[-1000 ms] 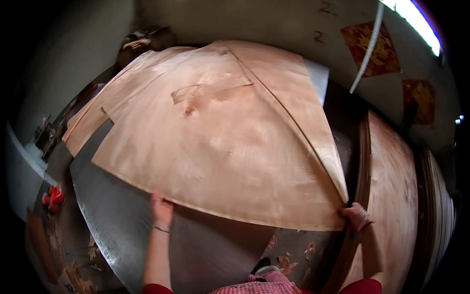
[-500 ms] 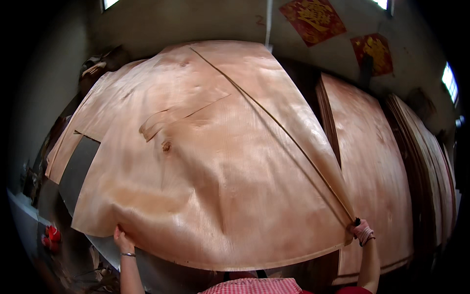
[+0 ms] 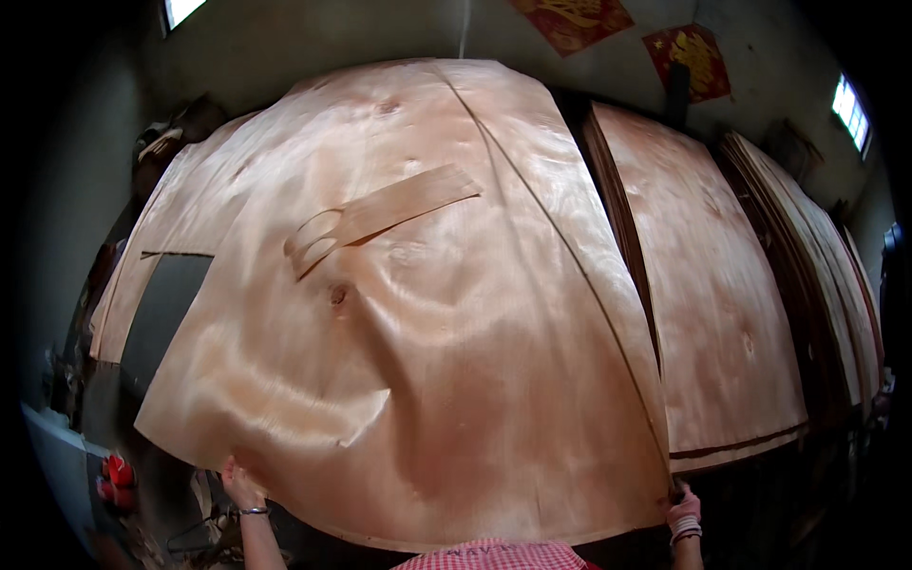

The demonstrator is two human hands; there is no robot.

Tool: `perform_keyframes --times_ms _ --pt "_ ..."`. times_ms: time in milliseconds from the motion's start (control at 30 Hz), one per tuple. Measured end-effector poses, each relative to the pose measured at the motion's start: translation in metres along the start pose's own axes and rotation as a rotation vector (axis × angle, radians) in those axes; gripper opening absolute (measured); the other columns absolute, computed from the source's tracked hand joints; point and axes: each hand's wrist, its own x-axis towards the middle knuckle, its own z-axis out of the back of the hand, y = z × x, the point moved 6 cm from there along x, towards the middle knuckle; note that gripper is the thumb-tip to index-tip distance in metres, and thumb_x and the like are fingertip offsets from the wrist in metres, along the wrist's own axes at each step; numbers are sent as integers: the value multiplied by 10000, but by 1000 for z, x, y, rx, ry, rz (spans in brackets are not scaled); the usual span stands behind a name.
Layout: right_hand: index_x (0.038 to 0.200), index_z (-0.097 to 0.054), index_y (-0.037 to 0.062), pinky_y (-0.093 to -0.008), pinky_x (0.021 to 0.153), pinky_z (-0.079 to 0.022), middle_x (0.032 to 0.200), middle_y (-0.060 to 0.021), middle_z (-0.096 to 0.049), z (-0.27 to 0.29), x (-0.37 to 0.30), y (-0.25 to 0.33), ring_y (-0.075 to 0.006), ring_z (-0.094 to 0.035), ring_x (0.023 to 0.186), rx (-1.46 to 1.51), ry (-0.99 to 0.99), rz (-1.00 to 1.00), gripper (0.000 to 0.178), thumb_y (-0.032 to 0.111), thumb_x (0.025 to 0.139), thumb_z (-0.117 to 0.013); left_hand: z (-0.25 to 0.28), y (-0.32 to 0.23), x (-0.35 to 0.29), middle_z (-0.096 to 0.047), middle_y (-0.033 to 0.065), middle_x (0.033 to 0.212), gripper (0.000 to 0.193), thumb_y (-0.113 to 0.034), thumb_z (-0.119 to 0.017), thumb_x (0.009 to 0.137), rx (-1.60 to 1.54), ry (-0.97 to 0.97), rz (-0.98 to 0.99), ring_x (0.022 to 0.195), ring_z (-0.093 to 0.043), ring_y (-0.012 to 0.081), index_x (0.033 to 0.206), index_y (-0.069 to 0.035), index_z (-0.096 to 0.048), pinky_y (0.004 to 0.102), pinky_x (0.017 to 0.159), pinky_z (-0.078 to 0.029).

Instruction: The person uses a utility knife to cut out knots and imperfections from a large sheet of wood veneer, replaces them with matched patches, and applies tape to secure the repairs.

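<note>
A large thin sheet of pale wood veneer (image 3: 427,313) fills most of the view, bowed and rippled. My left hand (image 3: 239,484), with a bracelet on the wrist, grips its near left edge. My right hand (image 3: 682,508) holds its near right corner. A loose strip of veneer (image 3: 380,217) lies on top of the sheet, near a dark knot. More veneer sheets (image 3: 180,218) lie under it at the left, over a dark grey table (image 3: 166,294).
Stacks of veneer sheets (image 3: 722,313) stand to the right, with further stacks (image 3: 836,285) beyond. Red paper decorations (image 3: 698,57) hang on the back wall. A red object (image 3: 116,475) sits at the lower left. Small windows show at the upper corners.
The veneer sheet has been pulled toward me and lifted, now covering far more of the table. Both hands kept their hold on its near edge. My view has turned rightward.
</note>
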Motion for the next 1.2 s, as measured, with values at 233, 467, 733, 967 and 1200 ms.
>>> perform_keyframes --times_ms 233,467,733,967,1200 --pt "789 -600 61 -381 564 -447 705 -149 -583 13 12 117 -327 -564 641 -146 -248 551 167 161 679 -676 -31 17 -69 -555 43 883 130 -12 -527 809 270 -283 -20 764 -541 120 939 -13 -520 224 718 -456" --pt "729 -567 68 -256 358 -342 529 28 -434 -124 -29 311 -79 -400 413 497 437 188 173 217 748 -652 -39 36 -133 -563 49 935 153 20 -466 832 226 -108 -62 849 -531 103 973 27 -525 233 804 -425" --pt "960 -636 78 -346 667 -488 809 -144 -647 -263 -129 514 -258 -619 724 497 685 721 266 284 821 -542 -50 51 -158 -564 57 967 202 24 -471 830 272 -71 84 863 -527 105 1020 45 -535 235 797 -421" --pt "916 -600 48 -332 657 -471 789 -127 -625 -228 -126 491 -221 -603 732 283 994 820 265 284 837 -508 7 -16 -183 -506 80 934 231 39 -526 754 1020 -352 -210 822 -528 169 980 9 -560 250 689 -437" --pt "938 -603 38 -296 599 -466 674 -67 -601 -252 16 358 -146 -539 624 477 1064 622 332 349 844 -536 -243 -1 -103 -558 151 1022 223 6 -528 779 872 170 -397 972 -547 255 998 44 -553 327 811 -456"
